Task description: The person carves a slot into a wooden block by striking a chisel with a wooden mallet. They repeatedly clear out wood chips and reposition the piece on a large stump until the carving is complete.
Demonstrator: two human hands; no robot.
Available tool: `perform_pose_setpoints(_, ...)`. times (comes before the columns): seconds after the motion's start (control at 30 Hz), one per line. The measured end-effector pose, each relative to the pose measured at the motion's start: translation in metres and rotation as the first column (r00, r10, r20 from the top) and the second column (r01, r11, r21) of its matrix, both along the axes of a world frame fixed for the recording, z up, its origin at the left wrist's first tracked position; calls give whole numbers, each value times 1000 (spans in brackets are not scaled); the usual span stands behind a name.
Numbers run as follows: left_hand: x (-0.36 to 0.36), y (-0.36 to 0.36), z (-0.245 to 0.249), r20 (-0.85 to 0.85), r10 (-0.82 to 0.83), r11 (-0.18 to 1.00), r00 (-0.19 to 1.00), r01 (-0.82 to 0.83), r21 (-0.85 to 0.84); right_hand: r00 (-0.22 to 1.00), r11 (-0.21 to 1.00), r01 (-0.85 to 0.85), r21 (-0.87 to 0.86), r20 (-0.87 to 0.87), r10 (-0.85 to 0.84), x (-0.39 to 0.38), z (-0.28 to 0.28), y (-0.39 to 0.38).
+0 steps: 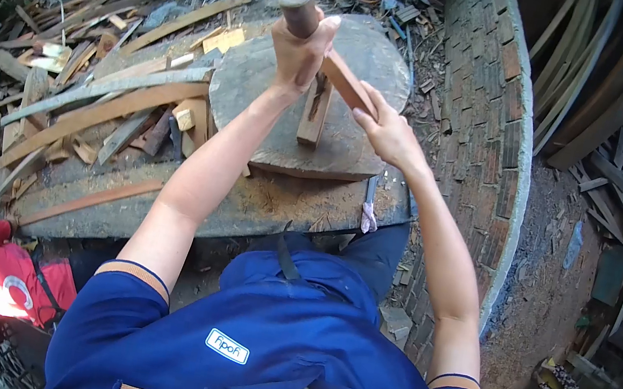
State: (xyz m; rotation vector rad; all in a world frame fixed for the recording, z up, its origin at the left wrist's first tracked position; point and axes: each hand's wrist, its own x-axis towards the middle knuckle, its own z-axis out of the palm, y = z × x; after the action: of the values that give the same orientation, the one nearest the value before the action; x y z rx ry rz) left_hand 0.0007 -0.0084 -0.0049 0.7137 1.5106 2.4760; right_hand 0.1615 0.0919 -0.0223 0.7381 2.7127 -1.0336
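Observation:
My left hand is wrapped round a dark rounded wooden piece, whose flat round end points up. My right hand grips the near end of a reddish-brown wooden bar, which runs up and left to my left hand. Below them a short wooden block with a dark groove along its top lies on a big round wooden stump. My left hand hides the far ends of the bar and the block.
Long wood strips and scraps lie piled at the left. A curved brick wall stands at the right, with more boards beyond. A tool with a wrapped handle is by the stump's front edge. A person in red is at lower left.

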Motion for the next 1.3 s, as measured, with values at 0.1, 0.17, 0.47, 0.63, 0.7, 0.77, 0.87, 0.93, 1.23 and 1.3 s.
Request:
perform_pose_setpoints(0.1,-6,-9,-7,94,89,989,992,-99,110,998,998,46,-31,-29,-47,7,-18,-17)
perform_pose_setpoints(0.17,-20,-24,-16,264,183,963,947,-227,146,998,998,55,-31,3,-55,6,-19,-24)
perform_pose_setpoints(0.47,-70,-66,-63,815,235,827,529,-549,117,996,991,52,-125,-63,-60,7,-23,-17)
perform_pose_setpoints(0.63,-34,-47,12,473,226,924,851,-341,171,993,983,72,-167,-82,-86,7,-24,-18)
perform_pose_setpoints(0.7,-27,-36,10,348,199,956,916,-260,137,994,983,67,-171,-75,-80,6,-23,-20)
perform_pose_setpoints(0.77,-20,-24,7,286,145,964,947,-200,174,996,986,76,-149,-43,-83,7,-22,-20)
perform_pose_setpoints(0.87,-15,-16,4,215,132,978,968,-163,131,995,990,81,-116,-50,-87,6,-28,-20)
perform_pose_setpoints(0.93,-10,-10,2,182,160,979,970,-180,96,996,990,74,-120,-44,-80,7,-24,-20)
perform_pose_setpoints(1.23,9,24,-10,-343,307,934,887,-351,-70,991,927,101,-362,-50,-128,5,-12,-17)
perform_pose_setpoints(1.3,3,23,-13,-241,277,949,930,-305,-83,977,846,211,-489,77,-199,1,20,-6)
